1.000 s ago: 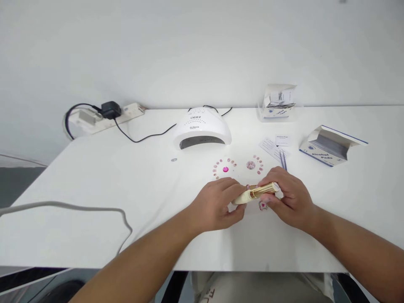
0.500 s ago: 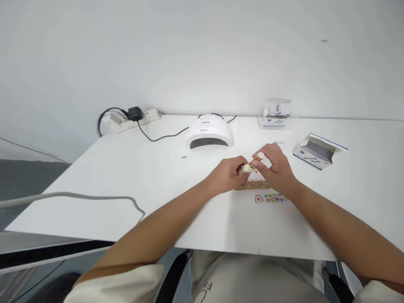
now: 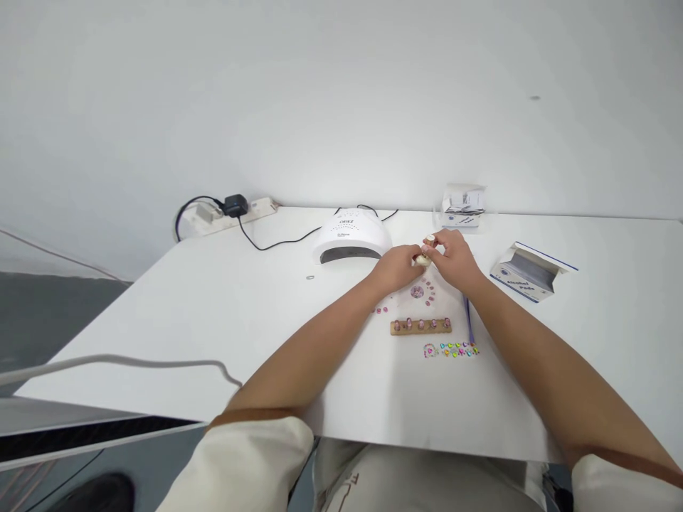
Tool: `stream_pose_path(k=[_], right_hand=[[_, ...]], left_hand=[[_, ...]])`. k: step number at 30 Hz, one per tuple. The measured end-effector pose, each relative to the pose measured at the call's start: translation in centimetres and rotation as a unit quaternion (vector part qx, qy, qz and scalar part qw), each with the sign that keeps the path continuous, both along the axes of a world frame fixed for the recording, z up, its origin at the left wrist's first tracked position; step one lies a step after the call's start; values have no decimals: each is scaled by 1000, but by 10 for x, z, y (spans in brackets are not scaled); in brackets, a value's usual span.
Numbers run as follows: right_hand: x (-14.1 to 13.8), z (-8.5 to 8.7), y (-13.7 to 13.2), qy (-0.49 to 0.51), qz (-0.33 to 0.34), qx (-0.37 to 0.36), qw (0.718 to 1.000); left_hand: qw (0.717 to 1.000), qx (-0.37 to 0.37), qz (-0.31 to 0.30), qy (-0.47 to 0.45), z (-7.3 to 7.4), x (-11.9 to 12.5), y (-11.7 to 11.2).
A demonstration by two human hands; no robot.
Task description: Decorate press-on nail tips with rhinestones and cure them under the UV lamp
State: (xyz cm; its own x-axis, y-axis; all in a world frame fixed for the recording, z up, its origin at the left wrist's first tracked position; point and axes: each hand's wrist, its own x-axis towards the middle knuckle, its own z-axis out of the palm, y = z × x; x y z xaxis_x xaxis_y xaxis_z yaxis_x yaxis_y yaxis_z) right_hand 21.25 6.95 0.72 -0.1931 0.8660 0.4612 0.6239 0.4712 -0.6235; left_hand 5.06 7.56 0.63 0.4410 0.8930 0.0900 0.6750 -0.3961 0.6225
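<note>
A small cream bottle, looking like nail polish [image 3: 423,261], is held between my hands above the middle of the table. My left hand [image 3: 398,267] has its fingers closed round the bottle body. The fingers of my right hand [image 3: 452,257] pinch its pale-topped, wood-coloured cap [image 3: 430,241]. Whether the cap is loose on the neck I cannot tell. Nearer to me lies a wooden strip [image 3: 421,328] bearing several pink nail tips. Small pink pieces [image 3: 417,291] form a ring between the strip and my hands. Colourful rhinestones [image 3: 459,349] lie in front of the strip.
A white nail lamp [image 3: 352,235] stands behind my left hand, its black cable running to a power strip [image 3: 261,207]. An opened alcohol pads box [image 3: 526,274] is on the right. A clear container of packets [image 3: 463,205] stands near the wall. A slim purple tool [image 3: 469,320] lies beside my right forearm.
Both hands have moved away from me with the bottle, off the wooden strip. The strip, pink pieces and purple tool now show. The camera view has tilted slightly upward.
</note>
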Motion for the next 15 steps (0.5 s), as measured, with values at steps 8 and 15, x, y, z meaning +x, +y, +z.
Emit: stream_pose_path(k=[8,15], right_hand=[[0,-11,15,-11,-16,-19,1000],[0,-19,17,-16,-19,-20,999]], left_hand=[[1000,-17,10,0,-11,2,15],[1000,-28,8,-4,-12,4,18]])
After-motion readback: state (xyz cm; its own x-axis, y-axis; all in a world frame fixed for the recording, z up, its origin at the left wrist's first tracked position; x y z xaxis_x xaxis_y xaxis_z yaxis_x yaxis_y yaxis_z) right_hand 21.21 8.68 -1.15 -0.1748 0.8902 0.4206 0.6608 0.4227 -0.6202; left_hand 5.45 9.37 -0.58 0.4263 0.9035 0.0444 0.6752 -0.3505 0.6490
